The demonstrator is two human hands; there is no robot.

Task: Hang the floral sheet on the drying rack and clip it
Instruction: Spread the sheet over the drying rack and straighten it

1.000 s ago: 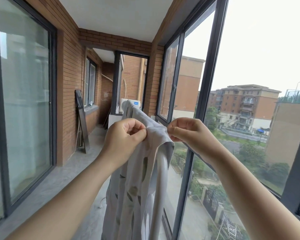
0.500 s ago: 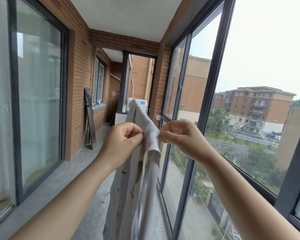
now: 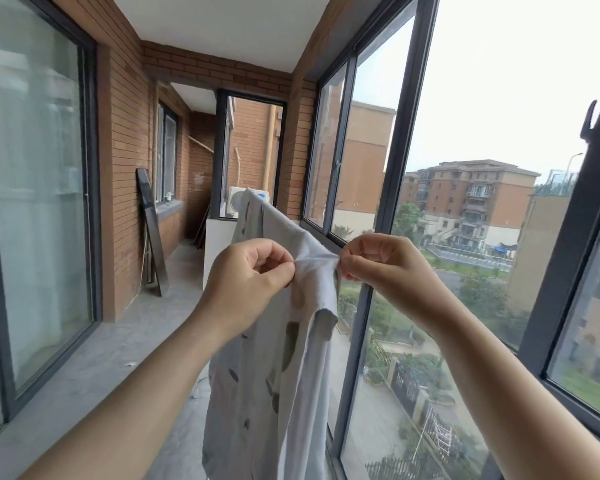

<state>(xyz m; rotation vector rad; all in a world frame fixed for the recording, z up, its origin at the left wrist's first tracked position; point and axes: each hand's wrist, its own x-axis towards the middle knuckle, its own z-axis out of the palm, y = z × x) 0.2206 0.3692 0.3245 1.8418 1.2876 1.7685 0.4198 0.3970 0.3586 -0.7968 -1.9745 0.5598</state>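
The left hand [image 3: 250, 282] and right hand [image 3: 385, 268] each pinch the top fold of the floral sheet [image 3: 278, 362], draped over a drying rack it hides. This looks like straightening the hang; clipping next needs one grip freed.

walls: red brick wall [image 3: 129, 140] | floor: grey concrete floor [image 3: 125, 344] | windows: dark-framed windows [image 3: 400, 140] | dark panel [image 3: 152, 230] leaning on brick | light: overcast daylight

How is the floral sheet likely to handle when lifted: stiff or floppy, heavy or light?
Probably floppy: the floral sheet hangs in loose folds below the hands. Likely light, since the left hand and right hand each hold it with only a fingertip pinch. Probably not fragile; it stretches taut between the two pinches without tearing.
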